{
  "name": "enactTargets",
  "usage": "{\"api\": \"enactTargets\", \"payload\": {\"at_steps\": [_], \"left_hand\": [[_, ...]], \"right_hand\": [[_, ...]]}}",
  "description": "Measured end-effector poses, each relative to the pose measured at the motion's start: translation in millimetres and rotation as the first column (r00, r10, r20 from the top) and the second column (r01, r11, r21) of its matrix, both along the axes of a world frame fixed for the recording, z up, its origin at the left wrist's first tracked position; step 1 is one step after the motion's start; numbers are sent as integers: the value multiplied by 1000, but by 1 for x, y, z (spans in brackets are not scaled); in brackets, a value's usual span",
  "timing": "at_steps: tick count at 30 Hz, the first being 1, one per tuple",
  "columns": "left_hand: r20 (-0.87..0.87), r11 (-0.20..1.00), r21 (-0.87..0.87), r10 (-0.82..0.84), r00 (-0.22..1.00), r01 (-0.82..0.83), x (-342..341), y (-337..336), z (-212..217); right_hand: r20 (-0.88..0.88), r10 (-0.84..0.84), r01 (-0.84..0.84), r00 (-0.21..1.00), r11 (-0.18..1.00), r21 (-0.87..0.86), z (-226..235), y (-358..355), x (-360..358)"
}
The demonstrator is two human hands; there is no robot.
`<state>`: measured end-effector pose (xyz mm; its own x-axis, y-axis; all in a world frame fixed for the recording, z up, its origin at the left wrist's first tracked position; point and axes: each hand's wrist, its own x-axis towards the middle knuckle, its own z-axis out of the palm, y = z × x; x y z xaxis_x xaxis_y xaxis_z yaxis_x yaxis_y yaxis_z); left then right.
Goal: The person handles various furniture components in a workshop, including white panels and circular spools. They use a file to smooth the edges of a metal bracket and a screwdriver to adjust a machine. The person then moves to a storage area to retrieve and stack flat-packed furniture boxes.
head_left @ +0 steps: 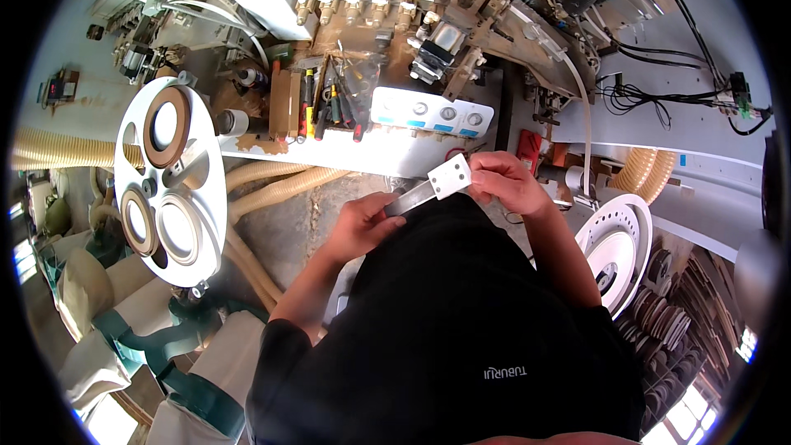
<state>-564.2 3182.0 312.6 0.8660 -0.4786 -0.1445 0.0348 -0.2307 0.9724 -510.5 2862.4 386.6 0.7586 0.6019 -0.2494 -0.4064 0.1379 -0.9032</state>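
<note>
Left hand (361, 224) holds 1 metal strip (412, 199); right hand (509, 182), its end block (449, 177) (white).

Room on the left, crowding ahead
Air stands open between the hands (360, 222) and the big wheel (212, 189), above tan hoses (288, 189) — but forward, past the white block (450, 177), the gauge panel (432, 111) and hand tools (310, 107) bar the way, and a second wheel (606, 243) stands at the right.
</note>
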Motion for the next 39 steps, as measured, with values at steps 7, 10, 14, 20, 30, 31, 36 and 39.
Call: {"api": "enactTargets", "payload": {"at_steps": [7, 10, 14, 20, 30, 31, 36, 39], "left_hand": [[-278, 922, 214, 375, 884, -324, 1, -11, -55], [-46, 787, 512, 425, 904, -344, 22, 7, -133], [-52, 675, 699, 375, 925, -235, 66, 35, -229], [-25, 648, 714, 401, 916, -264, 191, 11, -289], [-8, 527, 791, 516, 856, -311, 311, -10, -363], [2, 511, 775, 586, 810, -372, 320, 2, -387], [-41, 463, 829, 609, 792, -313, 348, 1, -385], [437, 353, 467, 705, 559, -811, 327, -8, -377]], "right_hand": [[242, -495, 538, 834, 828, -160, -14, 23, -5], [295, -248, 364, 923, 812, -456, -24, -1, -11], [135, -142, 196, 981, 696, -691, -41, 3, -31], [-114, -122, -28, 986, 550, -835, -95, -17, -91], [-113, -168, -28, 979, 440, -898, -117, -13, -107], [-103, -110, -50, 989, 406, -912, -114, -15, -96], [-93, 18, -93, 995, 400, -912, -135, -17, -78], [32, 65, -1, 997, 460, -888, -149, -5, -52]]}}
